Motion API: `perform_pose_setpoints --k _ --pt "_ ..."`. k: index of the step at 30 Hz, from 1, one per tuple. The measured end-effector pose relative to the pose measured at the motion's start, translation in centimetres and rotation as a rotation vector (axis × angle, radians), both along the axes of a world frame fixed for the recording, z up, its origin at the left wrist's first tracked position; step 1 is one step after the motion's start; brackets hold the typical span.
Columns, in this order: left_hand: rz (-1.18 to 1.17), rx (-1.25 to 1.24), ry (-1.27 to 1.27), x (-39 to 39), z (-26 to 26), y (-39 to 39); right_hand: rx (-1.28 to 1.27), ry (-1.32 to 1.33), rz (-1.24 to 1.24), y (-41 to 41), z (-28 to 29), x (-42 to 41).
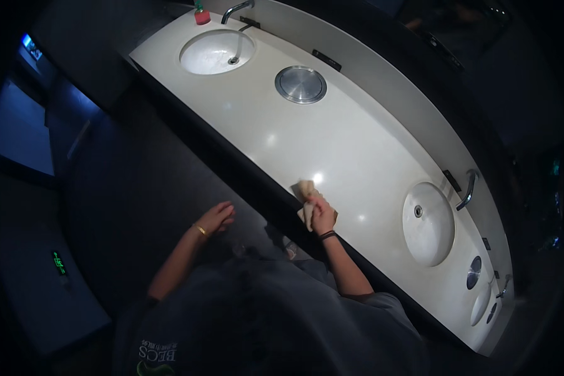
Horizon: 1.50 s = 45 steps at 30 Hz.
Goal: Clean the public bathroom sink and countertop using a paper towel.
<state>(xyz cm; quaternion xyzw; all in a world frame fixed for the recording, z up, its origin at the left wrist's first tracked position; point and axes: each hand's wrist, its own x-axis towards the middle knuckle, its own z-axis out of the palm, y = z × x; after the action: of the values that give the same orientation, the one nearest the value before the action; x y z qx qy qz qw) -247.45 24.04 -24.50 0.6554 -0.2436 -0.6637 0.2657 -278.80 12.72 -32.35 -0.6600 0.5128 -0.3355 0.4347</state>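
A crumpled beige cloth [306, 189] is in the grip of my right hand [323, 220], at the front edge of a long white washroom countertop [282, 145]. Part of the cloth sticks out past my fingers over the counter top, and part hangs below the hand. My left hand [217, 217] is off the counter, in the air over the dark floor. Its fingers are loosely bent and nothing shows in them. A gold-coloured bracelet is on the left wrist and a dark band on the right.
An oval sink [430, 225] with a wall-mounted faucet [468, 190] lies to the right. Another sink [216, 52], a bottle of red liquid [201, 15] and a round metal lid [301, 84] are toward the far left. More sinks continue at lower right.
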Motion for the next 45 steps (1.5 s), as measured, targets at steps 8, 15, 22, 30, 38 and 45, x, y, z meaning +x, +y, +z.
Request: perform_pose_setpoints --k 8,15,22,30,38,45 --pt "0.094 0.047 0.862 -3.2 2.8 -4.0 1.225 -1.496 0.05 2.2 7.6 9.1" --pt "0.039 -0.103 1.013 -1.0 2.6 -2.5 0.186 -0.249 0.204 6.2 8.9 14.6" --pt "0.005 -0.253 0.442 3.6 3.5 -1.4 -0.165 0.137 0.475 6.7 12.1 16.6" --pt "-0.079 -0.235 0.326 6.3 1.2 -2.0 -0.301 0.402 0.383 3.1 9.4 17.9" --pt "0.104 -0.085 -0.25 23.1 -12.9 2.5 0.041 1.004 -0.951 -11.5 0.8 10.8" --pt "-0.112 0.168 -0.731 29.3 -16.1 5.0 -0.432 0.629 -0.096 -18.8 -2.5 28.4"
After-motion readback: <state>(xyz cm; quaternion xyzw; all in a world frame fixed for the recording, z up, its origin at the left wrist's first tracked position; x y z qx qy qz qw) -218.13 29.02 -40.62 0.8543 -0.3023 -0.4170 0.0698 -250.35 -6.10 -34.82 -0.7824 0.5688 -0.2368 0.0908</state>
